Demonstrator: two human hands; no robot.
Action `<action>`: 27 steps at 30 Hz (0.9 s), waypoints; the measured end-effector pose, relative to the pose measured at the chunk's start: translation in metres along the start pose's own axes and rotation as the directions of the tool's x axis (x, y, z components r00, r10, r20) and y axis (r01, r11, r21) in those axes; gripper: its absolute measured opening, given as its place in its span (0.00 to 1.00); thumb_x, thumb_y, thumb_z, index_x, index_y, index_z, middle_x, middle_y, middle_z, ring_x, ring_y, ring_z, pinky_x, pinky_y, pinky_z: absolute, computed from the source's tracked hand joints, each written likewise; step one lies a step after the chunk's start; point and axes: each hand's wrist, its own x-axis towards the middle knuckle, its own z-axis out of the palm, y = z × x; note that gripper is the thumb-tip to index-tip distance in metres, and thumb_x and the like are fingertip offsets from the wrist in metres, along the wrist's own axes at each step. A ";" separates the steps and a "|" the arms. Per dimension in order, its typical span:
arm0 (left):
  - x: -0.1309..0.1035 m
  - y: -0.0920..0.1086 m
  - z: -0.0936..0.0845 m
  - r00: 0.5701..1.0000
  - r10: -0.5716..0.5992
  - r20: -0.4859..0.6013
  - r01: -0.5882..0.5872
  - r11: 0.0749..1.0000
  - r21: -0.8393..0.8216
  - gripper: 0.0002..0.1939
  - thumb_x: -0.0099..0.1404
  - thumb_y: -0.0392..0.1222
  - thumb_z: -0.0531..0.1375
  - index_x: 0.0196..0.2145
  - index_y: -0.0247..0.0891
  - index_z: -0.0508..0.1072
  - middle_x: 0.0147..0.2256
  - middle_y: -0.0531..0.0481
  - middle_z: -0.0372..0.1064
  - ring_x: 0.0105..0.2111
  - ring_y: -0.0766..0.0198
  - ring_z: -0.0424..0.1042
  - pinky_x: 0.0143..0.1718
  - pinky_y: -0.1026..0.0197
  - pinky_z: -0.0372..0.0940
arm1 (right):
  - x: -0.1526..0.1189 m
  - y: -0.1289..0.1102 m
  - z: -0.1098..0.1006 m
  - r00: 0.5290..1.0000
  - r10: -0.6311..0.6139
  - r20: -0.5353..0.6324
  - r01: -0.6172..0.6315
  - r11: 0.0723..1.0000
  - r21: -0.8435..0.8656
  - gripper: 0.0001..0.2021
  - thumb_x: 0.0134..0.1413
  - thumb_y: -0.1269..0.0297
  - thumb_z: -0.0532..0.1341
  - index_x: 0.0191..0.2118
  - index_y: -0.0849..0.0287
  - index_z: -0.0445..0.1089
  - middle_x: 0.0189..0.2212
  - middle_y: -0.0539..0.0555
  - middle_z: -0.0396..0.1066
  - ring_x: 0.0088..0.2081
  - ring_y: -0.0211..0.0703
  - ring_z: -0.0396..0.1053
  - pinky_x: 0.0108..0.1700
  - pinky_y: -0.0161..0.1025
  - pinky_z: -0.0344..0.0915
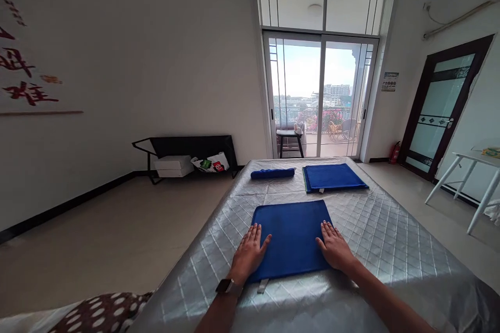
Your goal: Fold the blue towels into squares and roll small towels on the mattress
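- The left hand (249,253), fingers spread wide and holding nothing, presses flat on the left edge of a blue towel (291,238).
- The right hand (334,248) lies open and flat on the towel's right edge.
- The towel rests flat near the person on a silver quilted table cover (390,239).
- Farther off lie a rolled towel (272,173) at left and a folded towel (332,177) at right.

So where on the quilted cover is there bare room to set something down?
Bare cover right of the right hand, and left of the left hand. Crowded centre: near towel, folded towel, rolled towel.
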 end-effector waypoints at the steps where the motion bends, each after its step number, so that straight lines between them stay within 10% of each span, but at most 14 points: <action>1: 0.000 -0.001 0.002 1.000 0.013 -0.009 -0.013 1.000 -0.003 0.41 0.72 0.63 0.36 0.65 0.28 0.60 0.66 0.35 0.55 0.67 0.48 0.53 0.65 0.46 0.52 | -0.004 0.000 0.002 1.000 -0.002 -0.002 0.002 1.000 0.005 0.34 0.68 0.50 0.40 0.72 0.68 0.43 0.72 0.57 0.40 0.72 0.45 0.37 0.70 0.42 0.35; 15: -0.012 -0.036 -0.017 0.998 -0.045 -0.043 0.048 0.996 0.072 0.38 0.72 0.60 0.38 0.63 0.29 0.63 0.63 0.34 0.62 0.65 0.47 0.57 0.64 0.43 0.55 | -0.008 -0.003 0.008 0.999 -0.020 -0.048 0.023 0.998 0.051 0.34 0.68 0.52 0.40 0.72 0.70 0.43 0.72 0.59 0.39 0.72 0.46 0.36 0.70 0.43 0.32; 21: -0.001 0.076 -0.044 0.976 0.204 -0.074 -0.211 0.973 -0.098 0.28 0.69 0.30 0.41 0.61 0.38 0.67 0.64 0.43 0.61 0.60 0.57 0.66 0.61 0.54 0.62 | -0.006 -0.001 0.012 0.998 -0.010 -0.055 0.012 0.999 0.048 0.34 0.68 0.51 0.41 0.72 0.68 0.44 0.71 0.60 0.41 0.72 0.47 0.37 0.70 0.45 0.33; 27: 0.014 0.175 -0.043 0.917 0.399 0.016 -0.378 0.880 -0.288 0.20 0.74 0.38 0.45 0.48 0.40 0.76 0.47 0.43 0.76 0.45 0.59 0.77 0.49 0.58 0.70 | -0.010 -0.001 0.006 0.998 -0.041 -0.038 0.041 0.999 -0.004 0.33 0.68 0.55 0.41 0.71 0.69 0.45 0.71 0.60 0.42 0.72 0.45 0.37 0.70 0.44 0.34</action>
